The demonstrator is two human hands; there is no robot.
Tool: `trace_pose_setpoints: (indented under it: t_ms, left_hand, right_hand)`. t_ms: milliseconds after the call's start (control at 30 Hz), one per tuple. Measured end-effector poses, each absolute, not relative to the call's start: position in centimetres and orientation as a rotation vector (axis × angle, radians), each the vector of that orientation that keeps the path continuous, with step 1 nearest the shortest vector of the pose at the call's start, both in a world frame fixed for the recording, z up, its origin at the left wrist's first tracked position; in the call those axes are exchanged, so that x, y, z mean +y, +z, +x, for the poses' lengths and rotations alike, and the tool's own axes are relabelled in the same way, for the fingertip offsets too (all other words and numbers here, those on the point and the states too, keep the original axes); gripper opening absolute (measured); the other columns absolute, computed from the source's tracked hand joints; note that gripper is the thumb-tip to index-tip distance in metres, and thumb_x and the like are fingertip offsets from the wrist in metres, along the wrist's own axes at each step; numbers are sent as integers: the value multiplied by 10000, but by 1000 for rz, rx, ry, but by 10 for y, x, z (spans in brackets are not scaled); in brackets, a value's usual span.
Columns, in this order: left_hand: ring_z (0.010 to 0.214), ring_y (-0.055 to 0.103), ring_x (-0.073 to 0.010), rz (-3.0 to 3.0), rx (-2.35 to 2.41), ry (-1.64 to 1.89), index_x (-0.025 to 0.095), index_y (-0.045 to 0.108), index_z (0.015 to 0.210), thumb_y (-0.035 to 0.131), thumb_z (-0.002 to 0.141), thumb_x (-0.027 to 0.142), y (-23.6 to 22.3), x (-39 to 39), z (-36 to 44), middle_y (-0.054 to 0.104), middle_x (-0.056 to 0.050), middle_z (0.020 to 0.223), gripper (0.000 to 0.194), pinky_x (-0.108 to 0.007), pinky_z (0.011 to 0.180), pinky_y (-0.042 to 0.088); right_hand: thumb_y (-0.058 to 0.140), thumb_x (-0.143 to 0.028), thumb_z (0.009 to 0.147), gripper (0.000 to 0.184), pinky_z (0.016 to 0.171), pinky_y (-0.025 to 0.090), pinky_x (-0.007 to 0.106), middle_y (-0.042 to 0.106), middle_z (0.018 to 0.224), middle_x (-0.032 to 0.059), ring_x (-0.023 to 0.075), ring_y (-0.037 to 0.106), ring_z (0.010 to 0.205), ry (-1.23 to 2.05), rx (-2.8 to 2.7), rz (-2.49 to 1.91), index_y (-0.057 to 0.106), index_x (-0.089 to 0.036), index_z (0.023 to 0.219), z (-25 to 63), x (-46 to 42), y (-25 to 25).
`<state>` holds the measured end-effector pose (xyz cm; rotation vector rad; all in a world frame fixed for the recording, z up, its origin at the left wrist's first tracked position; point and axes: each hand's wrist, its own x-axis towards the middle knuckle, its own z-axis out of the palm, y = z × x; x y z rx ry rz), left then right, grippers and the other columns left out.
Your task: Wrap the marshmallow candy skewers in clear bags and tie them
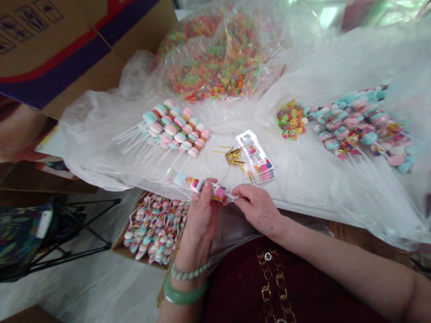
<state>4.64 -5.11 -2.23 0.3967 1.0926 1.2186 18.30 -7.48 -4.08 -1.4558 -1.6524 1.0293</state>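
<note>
My left hand (207, 202) is closed round a candy skewer (193, 182) in a clear printed wrapper, held over the table's front edge. At the skewer's white stick end, my right hand (254, 204) pinches with thumb and fingers. Just beyond the hands lie a loose heap of gold twist ties (235, 157) and a stack of printed wrappers (257, 157). Unwrapped marshmallow skewers (177, 128) are piled at the left, their white sticks pointing toward the lower left.
A big clear bag of ring gummies (215, 67) stands at the back. Loose ring gummies (291, 120) and wrapped skewers (363, 125) lie to the right. Below the table's left side, a cardboard box (123, 249) holds wrapped skewers. A large carton (77, 49) and folding stool (67, 233) are at left.
</note>
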Motion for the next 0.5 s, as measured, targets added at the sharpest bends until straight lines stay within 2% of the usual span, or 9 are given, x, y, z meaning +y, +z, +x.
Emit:
trace_pose_setpoints:
  t_ms: [100,200,300,367,433,500]
  left_hand:
    - [390,407,-41,475,1115,1201,154,626,869,746,741,256,-21,-54,50,485,77,500,203,-151,383,308]
    - [330,277,-31,432,1010,1064,163,611,883,728,760,259,-20,-59,56,341,117,422,195,-145,347,240]
    - [312,196,-22,408,947,961,163,590,775,715,776,278,-21,-62,58,274,123,392,170,-142,325,178]
    - [312,197,-21,387,928,939,157,623,820,722,770,289,-21,-63,57,283,122,390,172,-142,325,184]
    - [355,330,-35,369,941,970,149,659,929,744,746,315,-22,-63,54,411,91,444,261,-149,362,287]
    - [485,493,-68,359,995,1050,130,679,899,780,699,332,-22,-61,50,567,30,584,302,-180,456,412]
  right_hand:
    - [519,-141,808,385,688,426,264,616,734,-14,145,559,669,978,-1626,-1446,555,-193,1188,179,-76,-41]
    - [498,-108,808,477,703,454,264,644,768,-11,144,586,682,988,-1605,-1404,518,-210,1274,176,-76,-39]
    - [481,-92,835,402,824,464,274,685,982,27,153,626,873,969,-1612,-1292,596,-231,1195,178,-76,-37]
    - [489,-105,863,270,832,458,268,687,981,39,152,623,903,917,-1627,-1256,667,-211,1036,181,-75,-36]
    - [504,-119,885,195,763,455,245,674,835,25,135,618,807,894,-1654,-1247,684,-192,870,183,-75,-36]
    - [519,-122,893,188,715,443,228,644,757,11,122,605,748,892,-1715,-1211,670,-183,800,184,-76,-36]
